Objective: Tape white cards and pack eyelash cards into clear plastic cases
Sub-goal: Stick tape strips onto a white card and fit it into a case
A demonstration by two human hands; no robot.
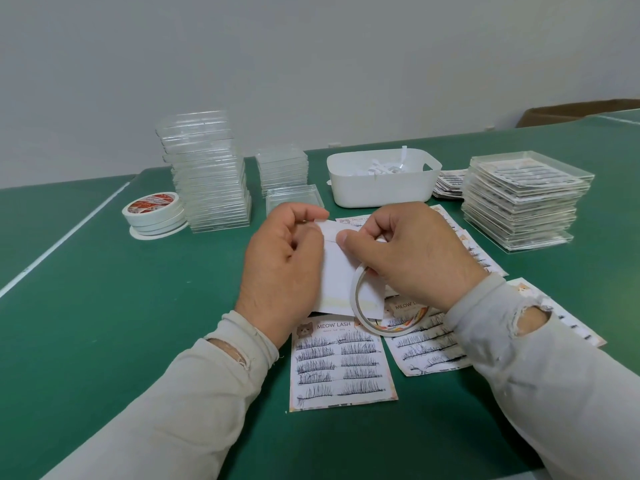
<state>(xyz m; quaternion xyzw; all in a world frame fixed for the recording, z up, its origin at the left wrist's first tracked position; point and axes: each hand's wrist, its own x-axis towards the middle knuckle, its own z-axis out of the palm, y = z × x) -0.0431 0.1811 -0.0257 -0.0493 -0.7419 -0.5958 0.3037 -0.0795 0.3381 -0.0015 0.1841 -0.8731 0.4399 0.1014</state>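
Green table (pixel 104 306), left hand (pixel 282 268) pinching white card (pixel 337 271), right hand (pixel 412 258) gripping tape roll (pixel 360 306) against it

— Where are we?
— A small packing workroom: a green table (pixel 104 341) against a bare wall (pixel 311 46), stacked clear cases (pixel 207 174), filled cases (pixel 519 199), tape rolls (pixel 152 213), lash cards (pixel 341 365).
— We'd say handwork, not a factory line.
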